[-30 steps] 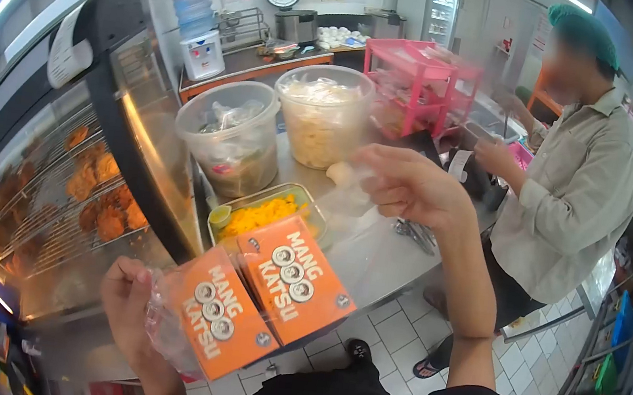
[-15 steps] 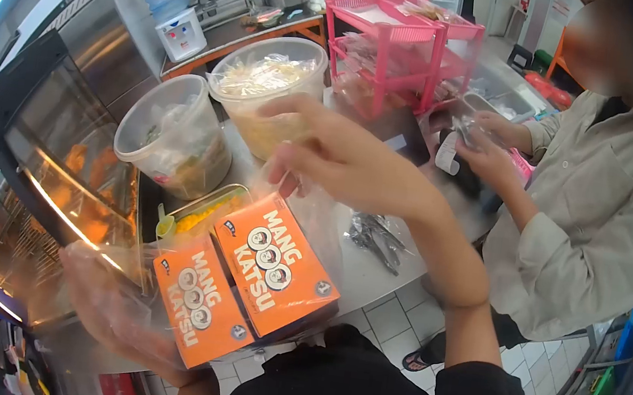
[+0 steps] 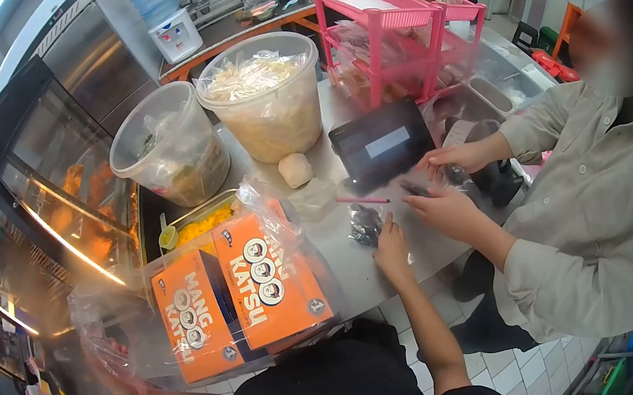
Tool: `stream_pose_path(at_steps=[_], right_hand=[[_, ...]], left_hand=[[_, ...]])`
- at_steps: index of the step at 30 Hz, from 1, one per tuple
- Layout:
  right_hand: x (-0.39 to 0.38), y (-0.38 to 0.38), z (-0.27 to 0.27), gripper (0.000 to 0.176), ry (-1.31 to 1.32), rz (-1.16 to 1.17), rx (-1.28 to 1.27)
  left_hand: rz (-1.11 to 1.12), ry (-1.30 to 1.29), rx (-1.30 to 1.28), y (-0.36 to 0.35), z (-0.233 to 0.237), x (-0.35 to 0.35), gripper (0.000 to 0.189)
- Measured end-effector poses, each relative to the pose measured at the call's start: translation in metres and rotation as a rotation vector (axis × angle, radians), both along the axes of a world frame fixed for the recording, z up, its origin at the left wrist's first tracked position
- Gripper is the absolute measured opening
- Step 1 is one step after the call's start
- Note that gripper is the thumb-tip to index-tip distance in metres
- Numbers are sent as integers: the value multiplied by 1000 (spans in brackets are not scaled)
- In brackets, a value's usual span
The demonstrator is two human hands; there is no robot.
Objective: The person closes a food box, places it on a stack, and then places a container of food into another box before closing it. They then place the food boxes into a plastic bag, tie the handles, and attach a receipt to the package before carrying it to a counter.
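Note:
Two orange boxes lettered MANG KATSU, the left box (image 3: 185, 316) and the right box (image 3: 271, 271), lie side by side in a clear plastic bag (image 3: 252, 197). My left hand (image 3: 110, 366), blurred and partly behind the plastic, grips the bag at the lower left. On the metal table, right of the boxes, my right hand (image 3: 393, 249) has its fingers at the edge of some black cutlery in clear wrap (image 3: 365, 226); its curled fingers are partly hidden. A pink pen (image 3: 362, 200) lies just above the cutlery.
A person's hands (image 3: 450, 211) hold dark wrapped items close to my right hand. A tablet (image 3: 384, 142), two clear tubs (image 3: 270, 123) (image 3: 178, 155) and a pink rack (image 3: 378, 30) stand behind. A lit glass food warmer (image 3: 76, 198) is on the left.
My right hand has left the bag's top and come down to the cutlery. My left hand has lowered. The other person's hands have moved lower, and the tablet and a round pale bundle now show.

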State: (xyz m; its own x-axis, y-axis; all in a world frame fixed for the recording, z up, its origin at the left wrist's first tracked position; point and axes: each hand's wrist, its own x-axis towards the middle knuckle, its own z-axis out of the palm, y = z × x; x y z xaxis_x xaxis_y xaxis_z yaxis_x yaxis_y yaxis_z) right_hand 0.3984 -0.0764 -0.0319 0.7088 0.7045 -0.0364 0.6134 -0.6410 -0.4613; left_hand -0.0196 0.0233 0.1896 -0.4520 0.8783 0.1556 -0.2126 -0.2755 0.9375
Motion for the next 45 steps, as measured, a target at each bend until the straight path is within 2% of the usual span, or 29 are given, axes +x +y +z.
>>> stream_pose_path(at_steps=[1, 2, 3, 4, 6, 7, 10, 12, 13, 16, 18, 20, 22, 23, 24, 26, 27, 29, 31, 33, 34, 36, 37, 39, 41, 42, 43, 44, 45], right_hand=[[-3, 2, -8, 68, -35, -21, -38], [-5, 3, -13, 60, -77, -42, -74], [-15, 3, -8, 43, -150, -76, -93], [-19, 2, -15, 43, -157, -80, -95], [-24, 2, -27, 33, -338, 15, -97], [-27, 0, -27, 24, -371, 37, -59], [-28, -8, 0, 23, -220, 6, -11], [-13, -19, 14, 24, -175, -48, 67], [1, -26, 19, 26, -131, -96, 146], [71, -57, 12, 31, -201, -109, 147], [111, -76, 9, 36, -253, -119, 214], [137, -94, 6, 40, -262, -126, 256], [159, -100, -10, 47, -340, -38, 120], [163, -104, -9, 39, -385, -41, 172], [164, -102, -1, 39, -395, -37, 176], [162, -96, 15, 28, -212, -181, 136], [158, -91, 19, 24, -224, -144, 225], [165, -73, 1, 35, -166, -81, 318], [154, -53, 5, 55, -29, -72, 133], [114, -44, 5, 72, -455, -57, -40], [98, -42, 5, 72, -458, -44, -34], [78, -37, 5, 62, -582, -61, 67], [77, -36, -5, 62, -583, -29, 68], [80, -32, -29, 47, -276, -43, 84], [77, -33, -30, 32, -208, -160, 135], [78, -38, -25, 29, -181, -105, 380], [85, -39, -8, 21, 85, -201, 372], [71, -41, 48, 13, 401, -192, 505], [51, -37, 98, 7, 393, -219, 663]], left_hand=[[-4, -1, -7, 2, -4, -7, 51], [-102, 23, 20, 6, -13, -17, 51], [-200, 45, 48, 10, -21, -27, 52], [-204, 37, 47, 15, -27, -39, 52], [-432, 191, 115, 24, -34, -57, 51], [-437, 186, 115, 27, -36, -64, 51], [-400, 173, 13, 30, -36, -70, 50], [-312, 289, 142, 24, -36, -61, 48], [-312, 285, 139, 22, -35, -55, 48], [-248, 239, 152, 19, -30, -53, 44], [-408, 315, 117, 23, -28, -67, 37], [-415, 323, 137, 20, -25, -65, 34], [-422, 329, 159, 16, -23, -62, 32], [-346, 354, 151, 15, -23, -59, 32], [-270, 376, 144, 14, -23, -56, 32], [-314, 339, 168, 12, -24, -55, 32], [-360, 310, 188, 12, -26, -55, 32], [-398, 306, 175, 17, -31, -60, 34], [-431, 304, 155, 11, -35, -58, 37], [-404, 198, 170, 5, -33, -45, 52], [-389, 197, 172, 5, -29, -41, 52], [-563, 435, 224, 4, -23, -35, 69], [-266, 815, 89, -9, -19, -18, 82], [-324, 507, 412, -10, -18, 14, 90], [-480, 342, 406, -9, -18, 15, 96], [-545, 416, 428, -14, -6, 22, 94], [-613, 487, 449, -21, 9, 34, 92], [-486, 615, 143, -32, 25, 45, 75], [-397, 736, 223, -34, 27, 48, 63]])
